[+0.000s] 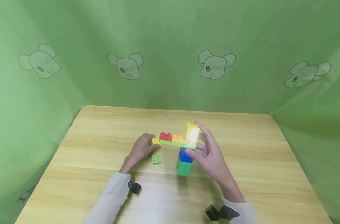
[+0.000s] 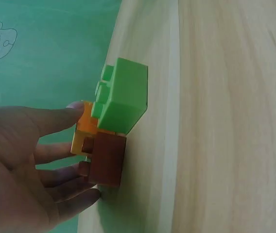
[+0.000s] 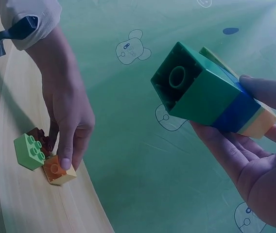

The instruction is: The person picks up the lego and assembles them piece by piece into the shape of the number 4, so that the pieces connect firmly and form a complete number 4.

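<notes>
My right hand (image 1: 210, 155) grips a stacked block build clear of the table. In it, a blue brick (image 1: 186, 155) sits on a green brick (image 1: 184, 168), under a light green plate (image 1: 171, 143). That plate carries a red brick (image 1: 166, 137), a low yellow brick (image 1: 177, 138) and a tall yellow brick (image 1: 191, 133). The right wrist view shows the green brick's hollow underside. My left hand (image 1: 142, 147) pinches a small yellow brick (image 3: 60, 171) at the table. Beside it are a light green brick (image 2: 123, 94) and a dark red brick (image 2: 107, 159).
The wooden table (image 1: 102, 124) has rounded far corners. Green cloth (image 1: 170, 28) printed with mouse heads hangs behind it and at both sides. Black wrist cameras (image 1: 135, 188) are strapped at both sleeves.
</notes>
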The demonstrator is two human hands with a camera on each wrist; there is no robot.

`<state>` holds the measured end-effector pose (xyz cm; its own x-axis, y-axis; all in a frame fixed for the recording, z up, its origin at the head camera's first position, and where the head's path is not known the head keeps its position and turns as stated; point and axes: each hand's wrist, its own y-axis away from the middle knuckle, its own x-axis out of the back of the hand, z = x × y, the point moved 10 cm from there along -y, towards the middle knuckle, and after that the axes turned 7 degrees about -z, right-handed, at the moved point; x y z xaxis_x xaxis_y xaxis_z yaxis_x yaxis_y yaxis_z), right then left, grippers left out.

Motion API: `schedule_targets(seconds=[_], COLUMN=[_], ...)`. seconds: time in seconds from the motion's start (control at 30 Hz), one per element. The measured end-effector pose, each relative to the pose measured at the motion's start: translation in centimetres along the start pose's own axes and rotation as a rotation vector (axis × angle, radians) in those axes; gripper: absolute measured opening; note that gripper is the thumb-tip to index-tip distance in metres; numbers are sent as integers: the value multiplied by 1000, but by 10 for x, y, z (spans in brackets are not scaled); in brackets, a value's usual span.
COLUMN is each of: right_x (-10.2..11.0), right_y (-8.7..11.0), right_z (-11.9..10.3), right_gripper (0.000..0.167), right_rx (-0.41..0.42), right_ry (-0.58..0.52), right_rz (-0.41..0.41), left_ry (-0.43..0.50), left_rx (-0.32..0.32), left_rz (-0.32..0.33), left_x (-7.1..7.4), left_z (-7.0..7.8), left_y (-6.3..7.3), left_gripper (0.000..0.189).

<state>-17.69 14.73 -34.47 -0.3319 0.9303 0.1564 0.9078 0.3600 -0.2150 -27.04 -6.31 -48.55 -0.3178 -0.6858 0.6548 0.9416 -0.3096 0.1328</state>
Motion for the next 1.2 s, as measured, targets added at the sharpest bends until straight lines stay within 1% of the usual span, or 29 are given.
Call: schedule_targets(seconds=[0.1,0.17,0.27,0.37,0.4,0.43,0.47,0.57,0.63,0.67,0.73,0.83,0.93,1.1,1.2], right_x=[-1,-1,-2,-2,-2,-2,-2,-1,-1,-1,-1,-2,-2,-4,-5], right_y=[-1,-2,-2,-2,-2,-1,-1,-1,-1,-1,-1,-1,-1,-1,-1], right_z=[0,0,0,1,1,2,2,4,4,4,4,4,4,4,4], right_gripper=[85,85,84,84,84,84,84,85,85,86,86,87,87,86,86], right_rx=[5,12,21,21,17,13,9,5,6,6,6,3,-2,0,4], right_ry=[-2,-3,-4,-6,-8,-10,-12,-15,-14,-15,-13,-15,-6,-5,-13], right_rz=[-6,-11,-16,-21,-21,-19,-17,-11,-15,-19,-24,-30,-34,-42,-48], left_ry=[1,6,5,21,43,87,153,410,578,634,708,748,754,713,685], left_rx=[-12,-21,-48,-94,-112,-126,-130,-131,-137,-151,-212,-308,-365,-415,-449], left_rz=[3,17,67,128,142,151,151,127,123,123,125,132,127,103,98], left_x=[2,4,8,15,18,21,24,33,41,46,57,71,79,80,79], left_z=[-1,-2,-3,1,4,8,12,25,38,46,63,88,103,117,122], left_y=[1,2,3,6,7,9,11,17,24,27,33,42,49,58,61], left_gripper=[53,53,52,47,46,45,44,44,45,44,44,42,40,43,43])
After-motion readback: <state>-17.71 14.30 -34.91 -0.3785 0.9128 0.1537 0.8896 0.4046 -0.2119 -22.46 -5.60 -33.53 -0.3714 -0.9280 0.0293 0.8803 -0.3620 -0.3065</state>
